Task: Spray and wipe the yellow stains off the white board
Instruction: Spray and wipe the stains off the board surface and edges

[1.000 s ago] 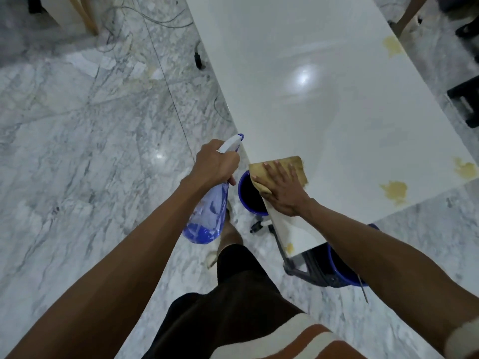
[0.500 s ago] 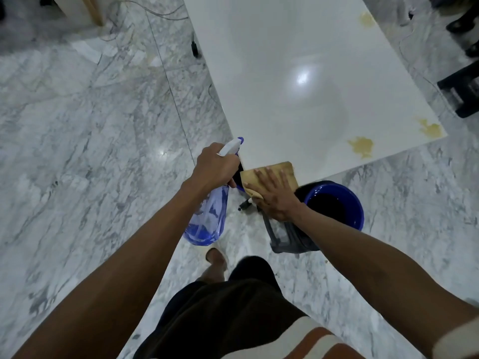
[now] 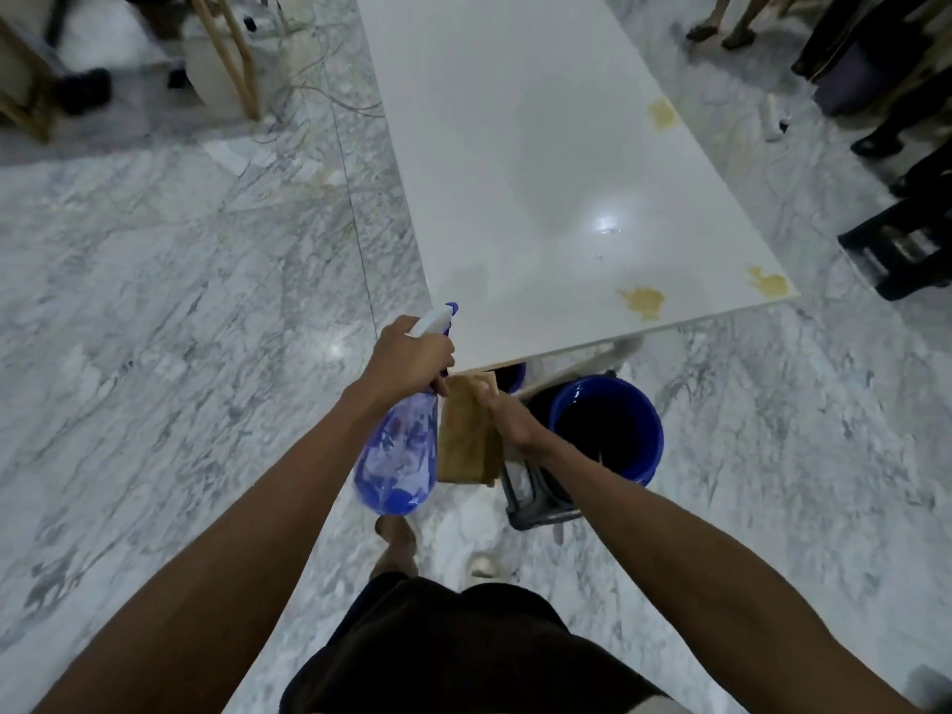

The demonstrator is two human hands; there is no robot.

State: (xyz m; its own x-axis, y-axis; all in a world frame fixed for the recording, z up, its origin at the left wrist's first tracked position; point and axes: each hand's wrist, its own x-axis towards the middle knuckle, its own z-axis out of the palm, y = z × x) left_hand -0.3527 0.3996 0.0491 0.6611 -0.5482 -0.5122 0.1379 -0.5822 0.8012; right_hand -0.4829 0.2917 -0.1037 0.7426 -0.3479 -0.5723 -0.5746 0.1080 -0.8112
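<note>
The long white board [image 3: 525, 162] stretches away from me. Yellow stains show on it: one near the front edge [image 3: 642, 300], one at the front right corner [image 3: 769, 282], one farther along the right edge [image 3: 662, 113]. My left hand [image 3: 409, 357] grips the neck of a blue spray bottle [image 3: 399, 456] that hangs just off the board's near left corner. My right hand [image 3: 507, 417] holds a yellowish-brown cloth [image 3: 466, 435], which hangs below the board's front edge, off its surface.
A blue bucket [image 3: 608, 430] stands on the marble floor under the board's near end, beside a dark frame [image 3: 536, 502]. Cables lie on the floor at the far left. A black stool [image 3: 901, 249] and people's legs stand at the right.
My right hand has pulled the cloth off the board's near corner and now holds it hanging below the edge. I have stepped back, so more of the board shows.
</note>
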